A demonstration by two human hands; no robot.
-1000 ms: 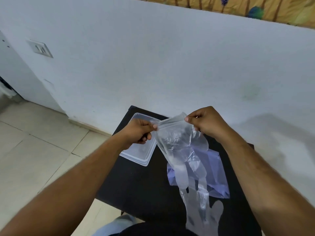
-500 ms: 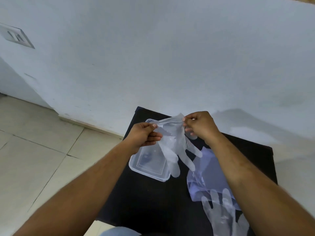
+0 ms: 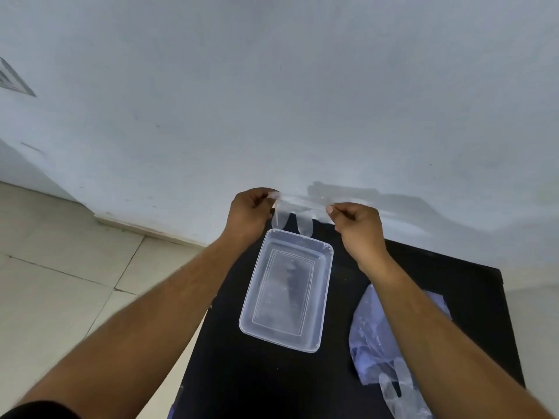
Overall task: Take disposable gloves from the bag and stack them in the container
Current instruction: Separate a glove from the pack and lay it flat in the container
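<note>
A thin clear disposable glove [image 3: 298, 207] is stretched between my two hands above the far end of a clear rectangular plastic container [image 3: 325, 300]. My left hand [image 3: 246, 214] pinches one corner of its cuff, my right hand [image 3: 357, 223] pinches the other. Its fingers hang down just above the container's far rim. The container lies on a small black table [image 3: 263, 379], and I cannot tell whether any glove lies inside it. A bluish plastic bag [image 3: 373, 343] lies to its right, partly under my right forearm, with another clear glove [image 3: 399, 397] sticking out of it near the front.
The table stands against a white wall [image 3: 272, 101]. Beige floor tiles [image 3: 60, 282] lie to the left, below the table's left edge. A wall switch plate [image 3: 13, 80] is at the far left.
My view has tilted down and both hands have carried the glove forward, from in front of the container to above its far end. The glove is now pulled out wider between them.
</note>
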